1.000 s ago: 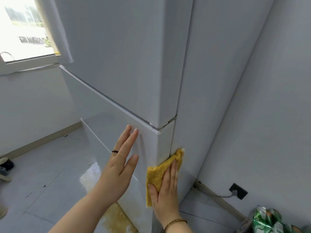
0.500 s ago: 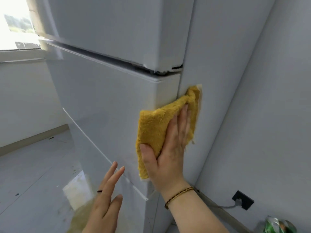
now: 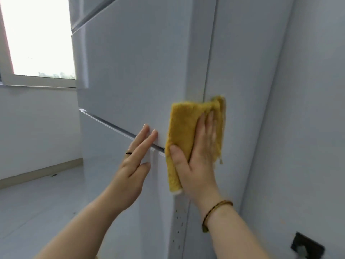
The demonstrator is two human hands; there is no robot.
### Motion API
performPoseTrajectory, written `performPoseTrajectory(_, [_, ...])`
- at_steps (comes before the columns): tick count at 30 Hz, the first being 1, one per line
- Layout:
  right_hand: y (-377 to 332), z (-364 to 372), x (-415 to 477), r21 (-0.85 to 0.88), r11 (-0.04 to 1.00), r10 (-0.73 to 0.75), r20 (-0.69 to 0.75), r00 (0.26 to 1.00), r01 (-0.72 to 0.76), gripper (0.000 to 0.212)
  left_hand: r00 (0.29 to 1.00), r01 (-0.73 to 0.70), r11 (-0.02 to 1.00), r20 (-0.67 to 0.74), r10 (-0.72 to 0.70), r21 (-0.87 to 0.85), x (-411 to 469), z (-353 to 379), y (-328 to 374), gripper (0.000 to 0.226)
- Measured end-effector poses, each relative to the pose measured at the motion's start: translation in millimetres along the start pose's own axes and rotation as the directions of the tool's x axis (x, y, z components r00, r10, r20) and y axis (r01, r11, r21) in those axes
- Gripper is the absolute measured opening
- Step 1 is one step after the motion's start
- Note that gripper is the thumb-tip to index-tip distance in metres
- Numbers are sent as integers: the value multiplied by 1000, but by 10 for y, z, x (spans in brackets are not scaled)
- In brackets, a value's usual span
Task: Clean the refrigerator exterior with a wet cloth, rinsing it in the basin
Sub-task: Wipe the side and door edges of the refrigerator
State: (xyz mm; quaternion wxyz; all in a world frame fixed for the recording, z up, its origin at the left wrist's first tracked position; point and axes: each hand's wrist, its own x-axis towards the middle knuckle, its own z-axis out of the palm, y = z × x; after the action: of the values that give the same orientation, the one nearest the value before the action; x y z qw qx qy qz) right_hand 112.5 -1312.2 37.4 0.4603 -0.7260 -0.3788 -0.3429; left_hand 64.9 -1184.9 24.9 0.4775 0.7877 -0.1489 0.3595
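Yellow, fuzzy cloth [image 3: 188, 131] sits folded around the front right corner of the refrigerator [image 3: 134, 68], part on the door face and part wrapped onto the side panel. The person's right hand [image 3: 197, 156] lies flat over it, fingers stretched out and close together, thumb spread to the left across the cloth's lower edge, palm pressing the fabric against the corner. A thin bracelet [image 3: 214, 212] circles that wrist. The left hand [image 3: 134, 165] is open too, fingers straight and nearly together, their tips resting on the door face just above the seam between two doors, beside the cloth but not touching it; it holds nothing. A dark ring [image 3: 128, 153] shows on one finger. A bright window [image 3: 39, 38] stands to the left, and a dark wall socket [image 3: 308, 247] sits low on the wall at right.
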Motion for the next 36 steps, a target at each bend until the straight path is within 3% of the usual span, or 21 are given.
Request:
performPoseTrajectory(5, [420, 450, -1167, -114, 990, 76, -58, 995, -83, 74, 998, 51, 990, 53, -44, -133, 17, -103, 10, 39])
performPoseTrajectory(9, [332, 406, -1048, -72, 985, 151, -99, 984, -158, 79, 995, 66, 993, 83, -57, -101, 4, -107, 37, 42])
performPoseTrajectory(11, [153, 301, -713, 20, 972, 236, -42, 971, -235, 75, 996, 62, 996, 73, -57, -71, -10, -104, 48, 50])
performPoseTrajectory(16, [20, 252, -278, -18, 997, 68, -187, 980, -72, 70, 997, 27, 999, 67, -25, -41, -19, -95, 57, 73])
performPoseTrajectory(23, [342, 500, -893, -133, 988, 46, -219, 975, -77, 68, 999, 36, 999, 33, -35, -29, -32, -17, 46, 75])
performPoseTrajectory(27, [70, 290, -327, -23, 998, 57, -200, 978, -62, 68, 999, 25, 999, 24, -24, -35, -37, 13, 46, 77])
performPoseTrajectory(31, [-77, 122, 190, -37, 999, -29, -292, 956, 19, 73, 999, 37, 997, 41, -34, -67, -21, -3, 25, 76])
performPoseTrajectory(36, [288, 497, -783, -119, 993, -8, -216, 976, -18, 68, 999, 28, 999, 37, -27, -45, -41, 21, -2, 69])
